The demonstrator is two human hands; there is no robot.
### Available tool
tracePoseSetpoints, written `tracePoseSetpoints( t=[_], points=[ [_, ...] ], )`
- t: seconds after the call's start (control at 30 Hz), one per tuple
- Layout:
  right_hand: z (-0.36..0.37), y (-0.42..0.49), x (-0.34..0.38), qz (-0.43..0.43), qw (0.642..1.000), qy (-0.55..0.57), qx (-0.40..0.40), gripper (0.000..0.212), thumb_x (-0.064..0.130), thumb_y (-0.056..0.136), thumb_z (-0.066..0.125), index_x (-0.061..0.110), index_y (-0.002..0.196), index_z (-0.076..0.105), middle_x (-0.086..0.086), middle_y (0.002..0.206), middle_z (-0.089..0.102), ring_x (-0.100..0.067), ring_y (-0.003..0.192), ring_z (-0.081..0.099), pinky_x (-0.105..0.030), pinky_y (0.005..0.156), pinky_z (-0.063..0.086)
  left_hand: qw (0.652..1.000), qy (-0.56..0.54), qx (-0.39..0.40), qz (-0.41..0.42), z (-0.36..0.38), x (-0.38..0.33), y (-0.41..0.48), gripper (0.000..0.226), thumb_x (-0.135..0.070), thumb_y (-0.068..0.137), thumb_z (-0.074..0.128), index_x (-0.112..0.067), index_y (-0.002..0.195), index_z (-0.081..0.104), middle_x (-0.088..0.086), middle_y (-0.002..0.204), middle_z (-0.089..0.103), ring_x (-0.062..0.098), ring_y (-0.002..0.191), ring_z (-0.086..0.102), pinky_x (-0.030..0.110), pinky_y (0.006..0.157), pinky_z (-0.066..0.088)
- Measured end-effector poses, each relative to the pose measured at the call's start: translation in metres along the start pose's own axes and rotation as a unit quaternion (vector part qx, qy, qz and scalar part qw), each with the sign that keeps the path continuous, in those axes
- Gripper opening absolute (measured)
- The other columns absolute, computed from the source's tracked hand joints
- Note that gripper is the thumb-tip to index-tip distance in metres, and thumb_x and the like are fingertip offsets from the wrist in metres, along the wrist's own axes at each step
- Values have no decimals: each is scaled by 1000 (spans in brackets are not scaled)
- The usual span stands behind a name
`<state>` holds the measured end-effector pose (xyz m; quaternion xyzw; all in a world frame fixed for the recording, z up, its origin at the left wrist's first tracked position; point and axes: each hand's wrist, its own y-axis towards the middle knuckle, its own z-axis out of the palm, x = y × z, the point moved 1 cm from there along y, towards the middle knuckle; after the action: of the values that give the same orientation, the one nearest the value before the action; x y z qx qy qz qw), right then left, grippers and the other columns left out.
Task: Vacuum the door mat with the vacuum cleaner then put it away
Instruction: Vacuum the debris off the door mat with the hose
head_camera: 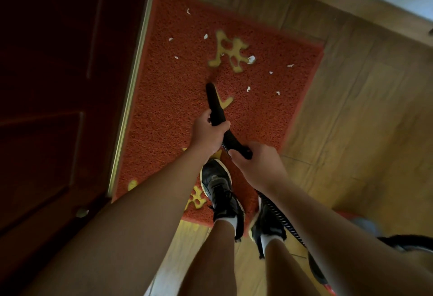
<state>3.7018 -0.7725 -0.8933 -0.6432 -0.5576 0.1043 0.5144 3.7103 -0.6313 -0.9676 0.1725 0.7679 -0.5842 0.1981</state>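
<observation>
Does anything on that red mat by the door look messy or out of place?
Yes: small white scraps lie scattered over the far half of the red door mat, ahead of the black vacuum nozzle gripped by the left hand and right hand.

A home entryway: a dark wooden door [58, 85] at nine o'clock, a red door mat [175, 73] beside its metal sill [133, 80], wood-look floor [363, 120] toward three o'clock.
</observation>
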Motion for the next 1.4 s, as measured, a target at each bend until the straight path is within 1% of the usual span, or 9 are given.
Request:
tracePoseSetpoints(
  t=[0.1, 0.2, 0.27, 0.37, 0.53, 0.77, 0.93, 1.03, 1.4],
  points=[
    [-2, -3, -9, 5, 1000, 5, 1, 37, 43, 94, 60, 14, 71, 56, -5, 59, 60, -28, 54, 59, -33, 44, 37, 1000, 0, 8, -3, 9, 1, -5, 41, -19, 94, 71, -17, 133, 58, 2, 119, 60, 25, 110, 62, 44, 95, 53],
    [-4, -4, -17, 9, 1000, 12, -3, 39, 44, 95, 59, 11, 74, 59, -7, 61, 62, -30, 55, 60, -32, 44, 35, 1000, 9, 16, 7, 17, 1, -6, 31, -19, 94, 70, -22, 123, 59, 3, 120, 60, 25, 108, 61, 41, 90, 52],
    [-6, -5, -22, 5, 1000, 14, -4, 39, 43, 95, 58, 9, 76, 60, -9, 61, 63, -29, 54, 59, -31, 43, 33, 1000, 15, 22, 6, 21, -1, -8, 34, -20, 95, 69, -20, 127, 59, 2, 120, 61, 23, 106, 62, 40, 88, 52],
    [-11, -5, -29, 0, 1000, 18, -7, 40, 43, 96, 58, 9, 75, 60, -9, 60, 62, -28, 49, 54, -29, 41, 30, 999, 28, 19, 8, 28, -3, -9, 30, -22, 94, 70, -21, 122, 62, -6, 111, 64, 20, 104, 63, 42, 88, 54],
    [-19, -5, -41, 5, 1000, 27, -16, 42, 46, 95, 58, 9, 76, 61, -10, 61, 62, -27, 51, 55, -33, 45, 35, 999, 34, 19, 9, 41, -10, -14, 32, -21, 96, 69, -19, 127, 61, -6, 114, 63, 20, 107, 61, 38, 89, 51],
    [-30, -10, -55, 22, 999, 46, -12, 39, 49, 93, 58, 13, 78, 63, -5, 61, 64, -25, 53, 60, -36, 47, 41, 999, 42, 0, 15, 59, -15, -22, 27, -19, 95, 69, -19, 121, 62, -11, 104, 60, 16, 97, 59, 26, 76, 45],
    [-40, -15, -68, 24, 999, 46, -7, 39, 47, 94, 59, 13, 74, 59, -4, 58, 63, -24, 51, 58, -36, 46, 42, 998, 54, 13, 5, 75, -13, -27, 37, -24, 95, 70, -19, 130, 61, 0, 125, 64, 23, 110, 62, 44, 96, 53],
    [-44, -18, -76, 27, 999, 43, -5, 39, 46, 94, 59, 13, 74, 58, -5, 62, 65, -24, 55, 61, -35, 47, 43, 997, 71, 15, 1, 84, -11, -30, 45, -29, 95, 70, -21, 138, 58, 1, 130, 63, 24, 113, 62, 50, 100, 53],
    [-54, -22, -110, 36, 998, 45, 3, 37, 45, 96, 57, 14, 77, 58, -1, 64, 58, -18, 52, 54, -26, 43, 29, 994, 103, 20, -1, 116, -8, -37, 50, -32, 97, 68, -21, 143, 53, 0, 137, 59, 24, 120, 59, 44, 100, 51]
  ],
)
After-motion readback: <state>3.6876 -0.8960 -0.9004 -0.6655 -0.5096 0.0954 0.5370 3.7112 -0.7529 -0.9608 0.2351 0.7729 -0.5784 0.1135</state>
